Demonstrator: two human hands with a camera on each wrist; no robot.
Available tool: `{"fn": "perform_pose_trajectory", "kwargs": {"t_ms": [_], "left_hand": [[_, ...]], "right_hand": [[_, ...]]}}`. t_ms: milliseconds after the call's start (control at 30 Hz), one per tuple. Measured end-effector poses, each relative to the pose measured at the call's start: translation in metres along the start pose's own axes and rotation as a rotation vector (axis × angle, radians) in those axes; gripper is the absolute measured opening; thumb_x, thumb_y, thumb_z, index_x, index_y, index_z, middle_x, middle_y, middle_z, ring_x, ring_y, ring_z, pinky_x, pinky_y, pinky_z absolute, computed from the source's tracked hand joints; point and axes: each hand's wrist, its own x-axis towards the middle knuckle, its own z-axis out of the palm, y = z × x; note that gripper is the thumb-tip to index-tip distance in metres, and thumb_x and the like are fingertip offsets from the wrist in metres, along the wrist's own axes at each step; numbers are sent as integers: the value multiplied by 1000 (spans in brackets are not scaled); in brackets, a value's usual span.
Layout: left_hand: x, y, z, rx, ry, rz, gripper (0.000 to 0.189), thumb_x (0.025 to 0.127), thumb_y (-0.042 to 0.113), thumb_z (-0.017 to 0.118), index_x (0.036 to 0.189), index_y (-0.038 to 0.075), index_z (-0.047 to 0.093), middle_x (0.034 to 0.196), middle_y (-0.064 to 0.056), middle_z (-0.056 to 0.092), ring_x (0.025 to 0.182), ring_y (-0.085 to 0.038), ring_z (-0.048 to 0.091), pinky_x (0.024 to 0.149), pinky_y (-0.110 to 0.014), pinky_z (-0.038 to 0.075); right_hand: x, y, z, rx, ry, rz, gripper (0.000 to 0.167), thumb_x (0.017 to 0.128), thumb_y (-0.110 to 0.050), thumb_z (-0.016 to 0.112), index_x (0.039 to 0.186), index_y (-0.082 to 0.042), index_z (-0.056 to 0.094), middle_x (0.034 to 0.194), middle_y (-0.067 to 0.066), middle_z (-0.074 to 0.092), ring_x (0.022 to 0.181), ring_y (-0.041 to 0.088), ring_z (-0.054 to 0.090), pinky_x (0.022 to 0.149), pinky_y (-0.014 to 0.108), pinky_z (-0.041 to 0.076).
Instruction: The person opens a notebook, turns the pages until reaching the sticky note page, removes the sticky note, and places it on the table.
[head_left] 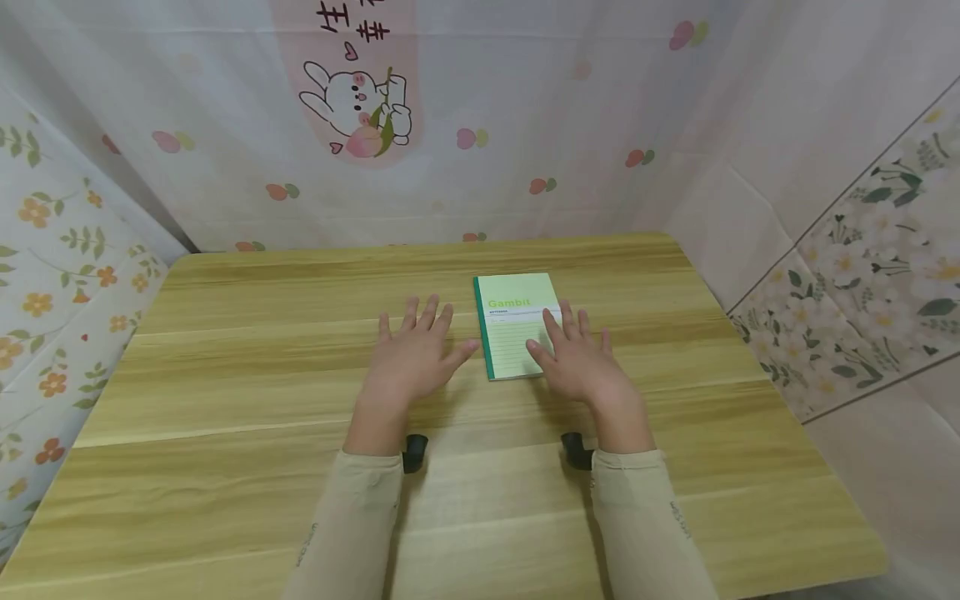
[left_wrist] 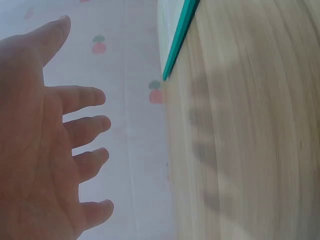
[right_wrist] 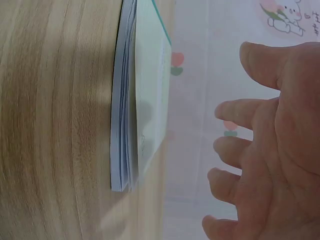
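Note:
A pale green notebook (head_left: 517, 325) with a darker green spine lies closed on the wooden table, right of its middle. My left hand (head_left: 412, 358) is held palm down to the left of the notebook, fingers spread, holding nothing. Over the notebook's lower right corner my right hand (head_left: 581, 358) hovers with its fingers spread, hiding part of the cover. In the right wrist view a gap shows between that hand and the notebook (right_wrist: 150, 90), whose page edges fan slightly. The left wrist view catches only the green spine (left_wrist: 180, 40) beyond the left hand (left_wrist: 45, 135).
The wooden table (head_left: 225, 358) has a rounded far edge against a white curtain (head_left: 525, 100) printed with fruit and a rabbit. Flowered cloth (head_left: 60, 292) hangs at the left, and a flowered panel (head_left: 885, 250) stands at the right. Dark wrist mounts (head_left: 576, 451) sit at both cuffs.

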Motion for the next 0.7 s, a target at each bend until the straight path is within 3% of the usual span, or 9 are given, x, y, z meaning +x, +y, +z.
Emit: {"fn": "perform_pose_trajectory", "kwargs": {"t_ms": [267, 533, 700], "left_hand": [[8, 16, 10, 45, -34, 39, 80, 108, 68, 39, 170, 19, 28, 181, -7, 13, 169, -34, 5, 133, -70, 4], [19, 37, 26, 153, -99, 99, 72, 109, 60, 46, 169, 22, 32, 181, -3, 17, 169, -30, 10, 133, -68, 10], [23, 48, 36, 224, -157, 151, 64, 111, 53, 49, 167, 24, 39, 179, -1, 25, 168, -28, 18, 133, -67, 15]], "right_hand": [[1, 3, 1, 2, -30, -11, 74, 115, -51, 31, 172, -9, 8, 179, 20, -13, 165, 49, -10, 128, 76, -6], [9, 5, 5, -53, -95, -20, 72, 115, -44, 39, 170, -4, 17, 178, 28, -3, 164, 53, -3, 128, 77, 7], [16, 5, 8, -42, -144, -16, 71, 113, -38, 47, 168, 0, 23, 176, 33, 7, 164, 53, 6, 130, 71, 16]]}}
